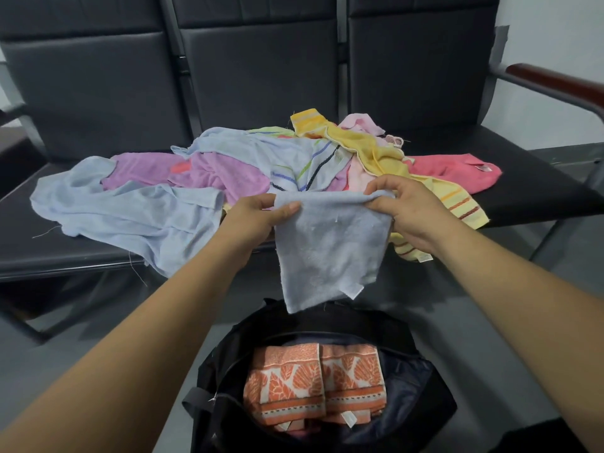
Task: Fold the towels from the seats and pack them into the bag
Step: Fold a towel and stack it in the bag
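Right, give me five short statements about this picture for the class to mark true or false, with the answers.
1. The left hand and the right hand both hold the blue towel by its top edge. True.
2. The bag stands open below that towel. True.
3. The bag holds nothing. False: a folded orange towel lies in it.
4. The towels on the seats are folded in a neat stack. False: they lie in a loose, crumpled heap.
5. The yellow towel is in the bag. False: it lies on the heap on the seats.
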